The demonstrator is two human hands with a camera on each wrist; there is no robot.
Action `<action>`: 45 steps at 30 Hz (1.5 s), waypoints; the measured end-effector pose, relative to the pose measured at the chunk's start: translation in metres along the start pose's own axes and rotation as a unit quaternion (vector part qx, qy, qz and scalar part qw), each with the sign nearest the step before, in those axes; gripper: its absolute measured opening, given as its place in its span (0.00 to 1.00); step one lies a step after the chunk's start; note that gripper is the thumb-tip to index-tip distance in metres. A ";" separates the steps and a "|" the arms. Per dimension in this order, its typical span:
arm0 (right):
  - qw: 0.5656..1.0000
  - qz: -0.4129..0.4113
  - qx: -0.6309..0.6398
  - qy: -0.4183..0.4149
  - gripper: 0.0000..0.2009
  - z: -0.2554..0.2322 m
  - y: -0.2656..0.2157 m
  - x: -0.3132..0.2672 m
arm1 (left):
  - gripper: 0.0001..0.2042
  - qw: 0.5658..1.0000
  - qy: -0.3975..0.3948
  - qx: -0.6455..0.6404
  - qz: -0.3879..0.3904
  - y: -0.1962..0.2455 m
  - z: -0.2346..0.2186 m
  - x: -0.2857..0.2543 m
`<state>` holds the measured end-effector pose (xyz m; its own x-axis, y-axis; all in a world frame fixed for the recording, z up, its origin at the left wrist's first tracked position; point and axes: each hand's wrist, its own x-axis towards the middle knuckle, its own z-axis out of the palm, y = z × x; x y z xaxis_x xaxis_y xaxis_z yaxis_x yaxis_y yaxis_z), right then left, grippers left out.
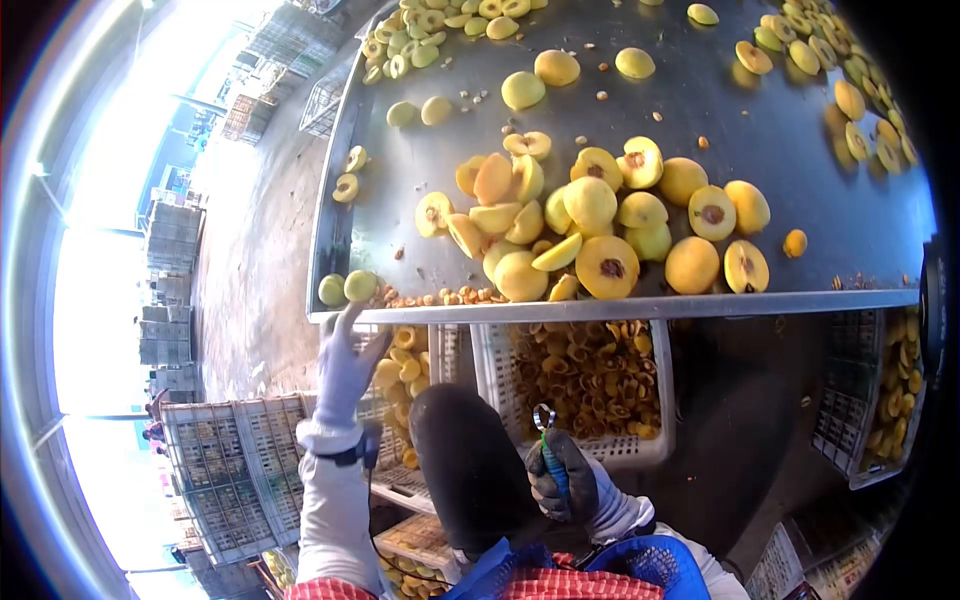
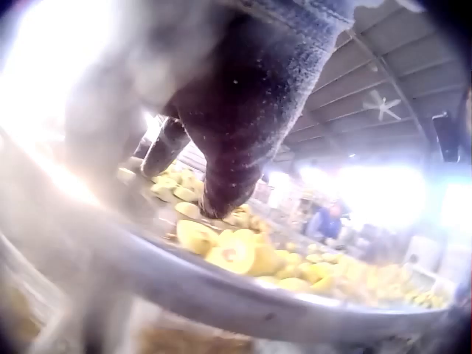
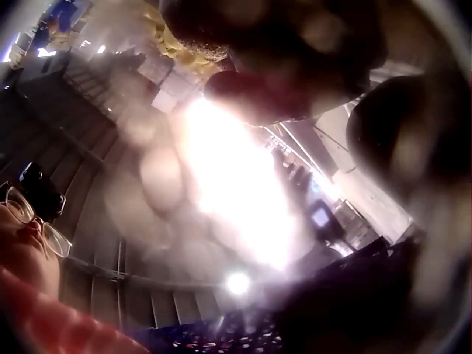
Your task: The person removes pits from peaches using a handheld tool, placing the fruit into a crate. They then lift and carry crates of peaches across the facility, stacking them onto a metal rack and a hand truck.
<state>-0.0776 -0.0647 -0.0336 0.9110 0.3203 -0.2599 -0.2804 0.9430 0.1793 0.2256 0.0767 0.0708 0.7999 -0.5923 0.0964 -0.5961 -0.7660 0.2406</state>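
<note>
In the head view the gloved left hand point(image 1: 346, 372) reaches to the table's near left corner, its fingers extended at the rim beside two small green fruits point(image 1: 360, 286). The left wrist view shows its gloved fingers point(image 2: 232, 177) pointing down above the metal rim point(image 2: 221, 291), with yellow fruit halves point(image 2: 232, 252) beyond. Over the lap, the gloved right hand point(image 1: 562, 478) grips a tool with a blue-green handle point(image 1: 555, 466) and a metal loop point(image 1: 543, 416) at its end. Dark, blurred fingers point(image 3: 258, 96) fill the upper part of the right wrist view.
A pile of halved and whole yellow fruit point(image 1: 590, 205) lies near the front rim of the metal table point(image 1: 640, 308). Under it stand a crate of fruit scraps point(image 1: 663, 400) and a crate of yellow fruit point(image 1: 440, 350). More crates point(image 1: 240, 470) stand at left.
</note>
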 end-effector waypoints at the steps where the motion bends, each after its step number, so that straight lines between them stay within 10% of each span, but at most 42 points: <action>1: 0.999 -0.006 -0.030 0.038 0.20 0.001 0.000 0.001 | 0.26 0.996 -0.022 -0.079 -0.035 0.026 0.005 0.028; 6: 0.993 -0.022 -0.031 0.110 0.18 0.010 -0.006 0.007 | 0.33 0.973 -0.092 0.108 0.183 0.038 0.078 0.161; 10: 0.975 -0.089 -0.083 0.187 0.17 0.013 -0.012 0.010 | 0.25 0.967 -0.184 -0.136 0.116 0.003 0.120 0.197; 11: 0.970 -0.100 -0.092 0.202 0.17 0.011 -0.010 0.010 | 0.22 0.979 -0.171 -0.101 0.053 0.028 0.099 0.174; 15: 0.935 -0.218 -0.174 0.218 0.21 0.034 -0.027 0.005 | 0.27 0.972 -0.027 -0.129 0.193 0.093 0.040 0.069; 21: 0.906 -0.290 -0.231 0.206 0.15 0.042 -0.026 0.005 | 0.31 0.904 -0.209 -0.245 0.282 0.145 0.038 -0.055; 24: 0.894 -0.308 -0.254 0.201 0.16 0.047 -0.023 -0.003 | 0.34 0.856 -0.198 -0.471 0.076 0.152 0.051 -0.084; 26: 0.898 -0.329 -0.233 0.174 0.18 0.049 -0.019 -0.005 | 0.33 0.737 -0.204 -0.635 -0.105 0.164 0.055 -0.097; 28: 0.875 -0.340 -0.295 0.176 0.18 0.052 -0.015 -0.008 | 0.28 0.735 -0.157 -0.638 -0.166 0.177 0.053 -0.106; 35: 0.498 -0.407 -0.738 0.206 0.11 0.048 -0.008 -0.027 | 0.22 0.799 -0.085 -0.552 -0.221 0.170 0.062 -0.117; 45: 0.559 -0.350 -0.718 0.224 0.11 0.050 0.005 -0.032 | 0.18 0.818 -0.021 -0.553 -0.158 0.184 0.062 -0.131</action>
<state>-0.0934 -0.0749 0.0231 0.8729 -0.4843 -0.0584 -0.1493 -0.1513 -0.9771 0.0068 -0.0015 0.0424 0.8847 -0.4350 -0.1675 0.0854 -0.2020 0.9757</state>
